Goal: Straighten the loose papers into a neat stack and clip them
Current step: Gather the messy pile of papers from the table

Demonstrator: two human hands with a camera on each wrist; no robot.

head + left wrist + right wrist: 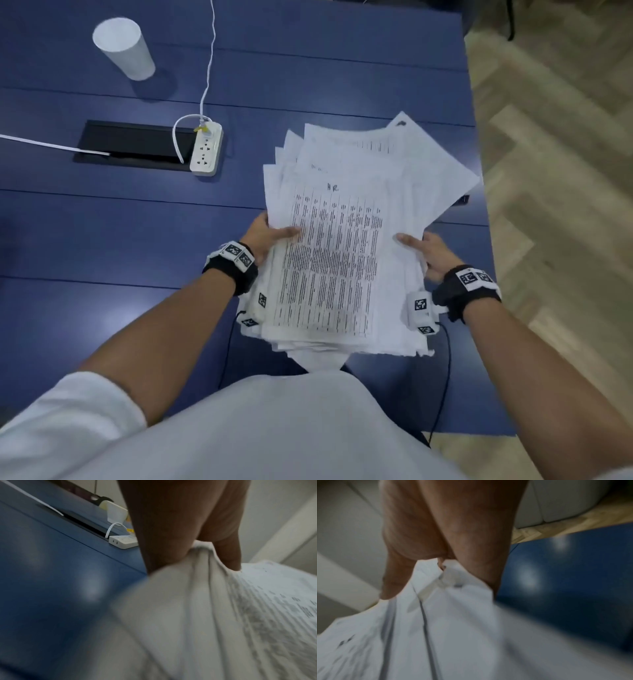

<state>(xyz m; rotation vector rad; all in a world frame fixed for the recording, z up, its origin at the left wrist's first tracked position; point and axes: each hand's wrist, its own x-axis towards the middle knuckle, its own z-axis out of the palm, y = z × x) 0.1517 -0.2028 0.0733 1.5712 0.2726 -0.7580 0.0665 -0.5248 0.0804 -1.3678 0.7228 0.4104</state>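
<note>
A thick, uneven pile of printed papers (335, 246) is lifted off the blue table (102, 222), its far sheets fanned out to the right. My left hand (267, 236) grips the pile's left edge, thumb on top and fingers beneath. My right hand (428, 253) grips the right edge the same way. In the left wrist view the thumb and palm of the left hand (197, 547) pinch the papers (205, 615). In the right wrist view the right hand (426, 566) clamps the blurred papers (436, 628). A small dark object (401, 123) sits at one far sheet corner. No clip can be made out.
A white paper cup (125, 48) stands at the back left. A white power strip (206, 149) with its cable lies beside a black cable slot (130, 144). The table's right edge (479, 171) borders a wooden floor. My torso is close to the near edge.
</note>
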